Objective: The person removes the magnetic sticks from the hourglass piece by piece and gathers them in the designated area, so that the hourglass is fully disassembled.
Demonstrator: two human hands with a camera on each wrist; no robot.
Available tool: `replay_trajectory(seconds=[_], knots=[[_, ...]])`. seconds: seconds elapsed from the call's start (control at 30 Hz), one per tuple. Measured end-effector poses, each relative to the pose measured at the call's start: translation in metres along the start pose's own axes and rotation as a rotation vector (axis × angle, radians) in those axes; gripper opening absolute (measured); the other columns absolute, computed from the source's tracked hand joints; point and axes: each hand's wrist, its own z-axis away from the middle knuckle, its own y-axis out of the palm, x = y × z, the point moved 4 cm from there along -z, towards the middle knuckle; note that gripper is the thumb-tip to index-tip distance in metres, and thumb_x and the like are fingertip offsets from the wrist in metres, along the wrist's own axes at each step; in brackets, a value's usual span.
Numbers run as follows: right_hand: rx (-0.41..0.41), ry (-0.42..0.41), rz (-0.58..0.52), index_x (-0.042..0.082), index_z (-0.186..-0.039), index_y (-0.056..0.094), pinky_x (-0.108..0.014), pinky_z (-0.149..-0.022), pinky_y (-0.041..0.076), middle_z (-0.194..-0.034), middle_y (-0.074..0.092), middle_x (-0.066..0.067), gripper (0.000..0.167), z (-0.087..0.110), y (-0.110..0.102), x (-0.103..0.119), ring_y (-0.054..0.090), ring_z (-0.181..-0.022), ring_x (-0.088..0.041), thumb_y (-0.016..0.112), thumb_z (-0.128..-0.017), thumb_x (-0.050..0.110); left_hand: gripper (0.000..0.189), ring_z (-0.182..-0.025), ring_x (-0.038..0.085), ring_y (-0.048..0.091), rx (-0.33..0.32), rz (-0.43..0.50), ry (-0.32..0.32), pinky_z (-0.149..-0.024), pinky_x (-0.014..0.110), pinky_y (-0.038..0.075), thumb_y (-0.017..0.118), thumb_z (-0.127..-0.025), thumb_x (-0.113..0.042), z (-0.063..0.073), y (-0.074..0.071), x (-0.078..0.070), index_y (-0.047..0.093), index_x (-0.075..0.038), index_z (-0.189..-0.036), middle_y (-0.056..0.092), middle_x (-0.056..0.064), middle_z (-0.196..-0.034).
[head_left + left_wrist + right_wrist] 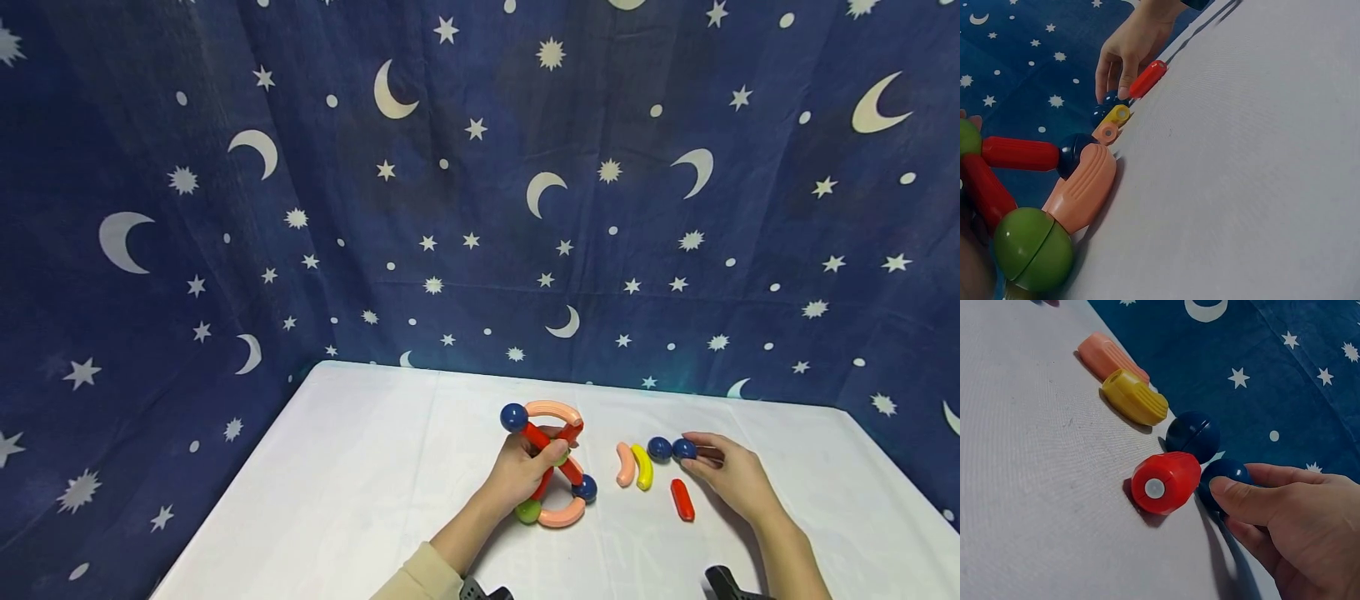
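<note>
My left hand (pixel 519 473) grips a magnetic construction toy around its middle, with the thumb over a green ball at the centre. Red rods (pixel 572 471) cross there, linking a blue ball (pixel 513 417) at the top left and a green ball (pixel 1033 249) at the bottom. Peach curved sticks (pixel 553 408) arch across its top and bottom ends. Over on the right, my right hand (pixel 738 477) pinches a blue ball (pixel 1225 481) between thumb and fingers. A second blue ball (pixel 659 449) lies directly left of it on the table.
Left of the blue balls lie a yellow curved stick (pixel 642 467) and a loose peach curved stick (pixel 626 464). A loose red rod (pixel 682 500) is in front of the right hand. The white table (pixel 360 467) ends at a dark blue star-and-moon curtain (pixel 480 183).
</note>
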Motion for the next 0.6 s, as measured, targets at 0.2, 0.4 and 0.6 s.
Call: replay_trajectory(seconds=[0.2,0.4,0.6], knots=[[0.032,0.013,0.003,-0.001,-0.127,0.055,-0.048,-0.084,0.052,-0.121,0.057,-0.031,0.052,0.001,-0.002,0.0,0.061,-0.103,-0.043,0.074,-0.081,0.015,0.039,-0.096,0.009,0.068,0.002,0.001,-0.012,-0.09,0.024,0.05,0.061,-0.09,-0.042,0.0,0.001,0.0,0.067,-0.011,-0.112,0.074,0.006,-0.1],[0.051,0.018,-0.002,-0.001,-0.128,0.054,-0.048,-0.085,0.052,-0.121,0.056,-0.031,0.053,0.0,-0.003,0.001,0.06,-0.104,-0.044,0.073,-0.082,0.017,0.037,-0.096,0.007,0.067,0.001,0.012,-0.03,-0.091,0.02,0.049,0.061,-0.09,-0.042,0.0,0.001,0.0,0.066,-0.012,-0.112,0.073,0.006,-0.101],[0.053,0.019,-0.011,0.0,-0.13,0.053,-0.051,-0.087,0.05,-0.123,0.057,-0.029,0.055,0.001,-0.007,0.0,0.059,-0.107,-0.045,0.073,-0.082,0.022,0.038,-0.098,0.009,0.067,0.012,0.019,-0.034,-0.091,0.02,0.049,0.061,-0.091,-0.039,0.003,0.0,-0.01,0.065,-0.008,-0.112,0.073,0.01,-0.103]])
